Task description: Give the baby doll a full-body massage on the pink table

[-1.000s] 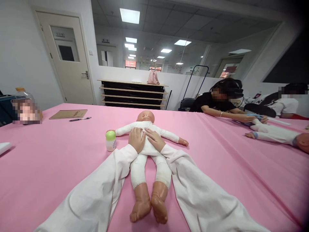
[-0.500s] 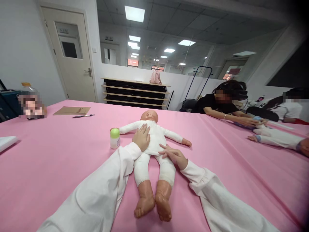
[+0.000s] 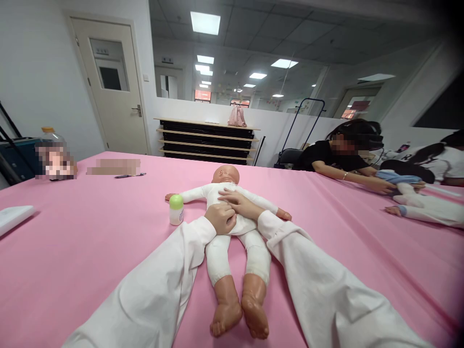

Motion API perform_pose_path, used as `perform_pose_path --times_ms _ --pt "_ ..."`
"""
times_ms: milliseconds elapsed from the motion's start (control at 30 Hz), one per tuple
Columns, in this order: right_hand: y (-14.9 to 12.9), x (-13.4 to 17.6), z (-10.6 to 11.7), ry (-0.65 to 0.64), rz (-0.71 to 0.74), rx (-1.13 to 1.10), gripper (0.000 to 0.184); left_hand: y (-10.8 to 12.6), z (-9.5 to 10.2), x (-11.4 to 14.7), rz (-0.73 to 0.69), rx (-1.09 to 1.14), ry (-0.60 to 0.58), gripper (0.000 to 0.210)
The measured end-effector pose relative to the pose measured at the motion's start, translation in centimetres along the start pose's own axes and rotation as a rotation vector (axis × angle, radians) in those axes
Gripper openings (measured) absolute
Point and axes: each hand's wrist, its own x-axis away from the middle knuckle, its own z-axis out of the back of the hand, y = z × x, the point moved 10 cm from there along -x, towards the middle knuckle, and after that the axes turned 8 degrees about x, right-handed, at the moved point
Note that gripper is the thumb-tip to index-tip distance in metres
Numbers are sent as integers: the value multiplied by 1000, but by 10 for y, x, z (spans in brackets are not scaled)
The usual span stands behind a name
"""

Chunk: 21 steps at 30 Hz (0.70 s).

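A baby doll [image 3: 213, 193] in a white cloth body lies on its back, feet toward me, arms spread and head at the far end. On its belly rests my left hand [image 3: 221, 218], fingers curled in. My right hand [image 3: 242, 204] lies across the doll's chest and belly, its fingers stretched out and partly apart, just above the left. Both hands cover the middle of the torso. Beside the doll's arm on the left stands a small white bottle with a green cap [image 3: 176, 210], apart from my left hand.
A pink cloth [image 3: 126, 232] covers the table. To the left are a white object [image 3: 16, 217], a pen [image 3: 130, 175] and a blurred bottle [image 3: 54, 154]. At the right, a person in black [image 3: 326, 159] handles another doll [image 3: 427, 208]. Shelves [image 3: 206, 140] stand behind.
My right hand has moved up and left, from the doll's hip onto its chest. My left hand has slid down to the belly, and its flat fingers have curled in.
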Motion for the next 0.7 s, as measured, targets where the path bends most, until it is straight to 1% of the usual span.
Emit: perform_pose_path --times_ms 33,100,200,300,367,467,533,600,700 --pt "-1 -8 -4 -53 14 52 31 2 2 0 -25 -1 19 25" --pt "-3 -22 -9 -89 44 161 33 5 5 0 -51 -4 41 25" --pt "-7 -36 -16 -56 81 305 32 4 4 1 -46 -12 34 26" --pt "-7 -36 -21 -13 83 372 33 -3 3 2 14 9 44 26" --pt "-3 -30 -21 -10 57 347 35 -11 5 3 91 52 83 25" --pt "7 -15 -19 -17 -30 218 40 -20 7 5 184 124 112 24" --pt "13 -2 -17 -7 -97 130 43 -26 5 5 236 157 94 20" --pt "18 12 -15 11 -157 89 45 -35 2 7 312 182 77 19" --pt "20 36 -16 12 -220 95 50 -50 -5 12 432 216 41 30"
